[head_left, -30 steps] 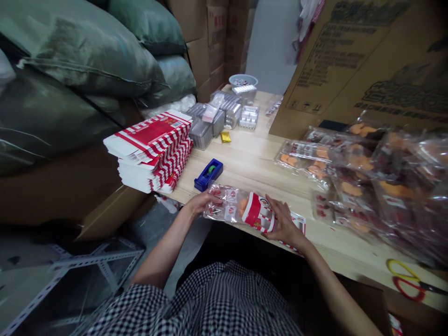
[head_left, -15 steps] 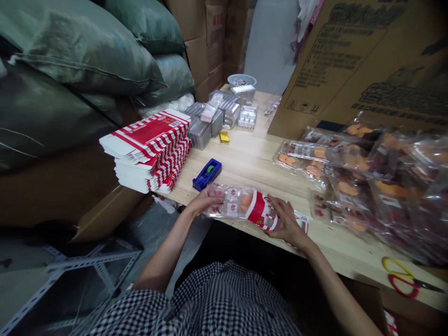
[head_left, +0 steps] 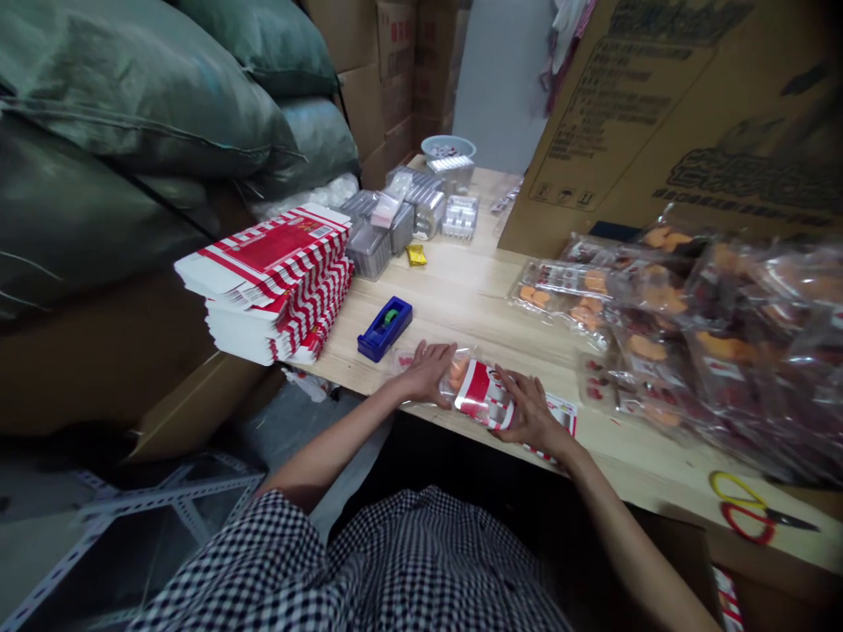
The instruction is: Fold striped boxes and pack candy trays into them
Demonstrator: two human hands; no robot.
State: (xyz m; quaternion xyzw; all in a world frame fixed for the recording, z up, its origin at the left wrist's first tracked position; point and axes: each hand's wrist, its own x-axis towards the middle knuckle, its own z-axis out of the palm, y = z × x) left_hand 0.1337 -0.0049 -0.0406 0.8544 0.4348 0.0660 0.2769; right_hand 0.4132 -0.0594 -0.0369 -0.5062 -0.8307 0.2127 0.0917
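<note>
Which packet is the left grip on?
The packet at the table's near edge, its right end at the red-and-white carton. The left grip covers part of it; the other packets lie piled at right, untouched.

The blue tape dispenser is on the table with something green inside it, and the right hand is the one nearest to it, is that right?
Not quite: the left hand is nearest to the blue tape dispenser, not the right hand, as the head view shows. The dispenser is on the table with something green inside it.
</note>
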